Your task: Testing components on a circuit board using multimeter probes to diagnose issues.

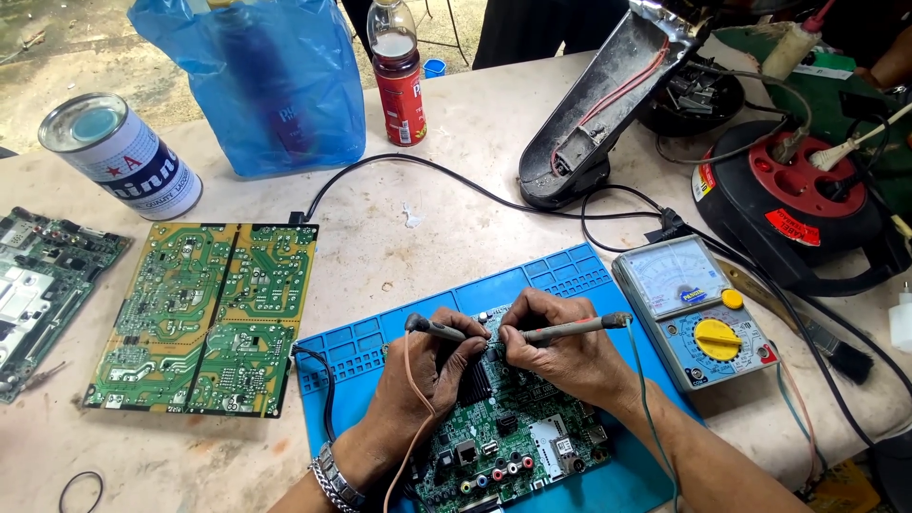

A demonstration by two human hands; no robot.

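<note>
Both hands were down over the small green circuit board (pixel 508 432), which lay on the blue silicone work mat (pixel 570 285) and serves as the landmark here. The left hand (pixel 432 375) came in from the board's lower left, wrist bent, a metal watch band on it, fingers curled tight around a grey probe with a pinkish-red lead (pixel 432 328). That probe lay nearly flat, tip pointing right toward the board's upper edge. The right hand (pixel 560 351) reached in from the board's lower right, forearm angled up and left, fingers pinched shut in a pen grip on a grey probe with a greenish lead (pixel 570 330). Its tip pointed left. The two tips met close together at the board's top, just where the knuckles nearly touched; the exact contact point was hidden by the fingers.

Just right of the board sat the grey analogue meter with a yellow dial (pixel 698 318), partly on the mat. Left of the board, off the mat, lay a large yellow-green circuit board (pixel 204 318). Well beyond the board, toward the far table edge, stood a blue plastic bag (pixel 256 85), a clear bottle with a red label (pixel 397 76) and a white metal can (pixel 119 157). Far right of the board was a black cable reel with a red centre (pixel 803 195).
</note>
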